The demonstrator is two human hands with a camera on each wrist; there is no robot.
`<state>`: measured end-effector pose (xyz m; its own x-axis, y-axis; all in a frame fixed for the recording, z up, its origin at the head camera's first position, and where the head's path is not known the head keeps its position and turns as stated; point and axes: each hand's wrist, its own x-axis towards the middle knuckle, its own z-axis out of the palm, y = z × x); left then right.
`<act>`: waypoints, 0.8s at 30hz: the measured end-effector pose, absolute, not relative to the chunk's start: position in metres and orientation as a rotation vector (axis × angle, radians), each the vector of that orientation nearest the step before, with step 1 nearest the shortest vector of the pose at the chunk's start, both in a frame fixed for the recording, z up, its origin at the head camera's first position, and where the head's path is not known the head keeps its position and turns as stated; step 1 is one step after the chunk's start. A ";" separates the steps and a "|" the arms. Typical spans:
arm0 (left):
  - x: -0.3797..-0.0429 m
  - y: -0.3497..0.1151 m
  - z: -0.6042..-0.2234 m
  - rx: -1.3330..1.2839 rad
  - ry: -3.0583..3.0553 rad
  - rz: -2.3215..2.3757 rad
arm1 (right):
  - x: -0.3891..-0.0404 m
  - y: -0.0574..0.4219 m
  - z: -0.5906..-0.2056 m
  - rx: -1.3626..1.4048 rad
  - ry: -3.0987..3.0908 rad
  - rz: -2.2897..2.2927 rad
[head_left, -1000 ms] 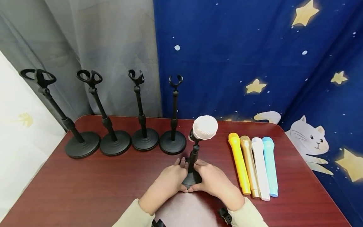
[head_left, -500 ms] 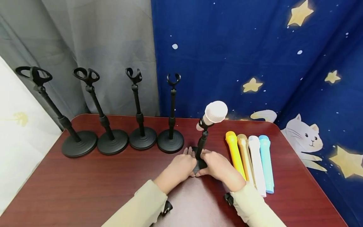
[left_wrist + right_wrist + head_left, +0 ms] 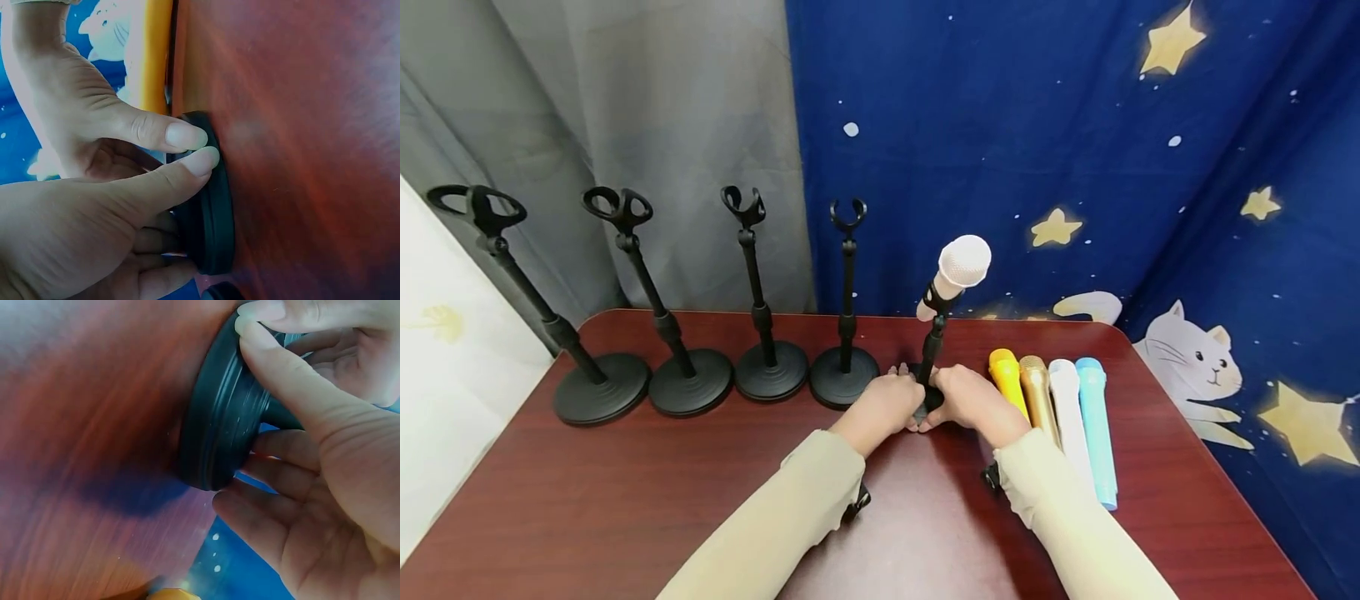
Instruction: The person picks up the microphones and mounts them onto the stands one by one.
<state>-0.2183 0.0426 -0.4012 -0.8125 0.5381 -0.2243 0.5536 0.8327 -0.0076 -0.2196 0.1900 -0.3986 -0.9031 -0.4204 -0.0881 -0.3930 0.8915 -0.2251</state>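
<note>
A black microphone stand (image 3: 931,350) stands at the middle back of the table, slightly tilted in the head view. Its clip bears a white microphone (image 3: 962,265) with a round mesh head pointing up to the right. My left hand (image 3: 887,404) grips the left side of the round base (image 3: 215,212), and my right hand (image 3: 976,403) grips the right side. Both thumbs meet at the base's near edge, as the left wrist view shows. In the right wrist view the right hand's fingers (image 3: 284,465) curl round the base's far side. The head view hides most of the base behind the hands.
Several black stands with bare clips line the back left, the closest one (image 3: 844,375) beside my left hand. Right of my right hand lie yellow (image 3: 1006,375), gold (image 3: 1037,392), white (image 3: 1070,417) and light blue (image 3: 1096,425) microphones. Curtains hang behind the dark red table (image 3: 700,500).
Both hands have moved the stand with the white microphone away from me, toward the back edge and slightly right, near the row of stands. The grip stays the same. The head view has shifted slightly.
</note>
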 end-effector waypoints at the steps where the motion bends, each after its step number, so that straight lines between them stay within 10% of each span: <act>1: -0.222 0.042 -0.400 0.845 2.795 -0.099 | -0.223 0.190 -0.398 -0.627 2.920 -0.299; 24: -0.263 0.037 -0.410 0.850 2.790 -0.043 | -0.263 0.200 -0.398 -0.586 2.885 -0.256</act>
<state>-0.2627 0.0373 -0.4102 -0.8072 0.5470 -0.2217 0.5535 0.8320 0.0374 -0.2631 0.1996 -0.3983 -0.9048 -0.3999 -0.1466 -0.3677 0.9071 -0.2046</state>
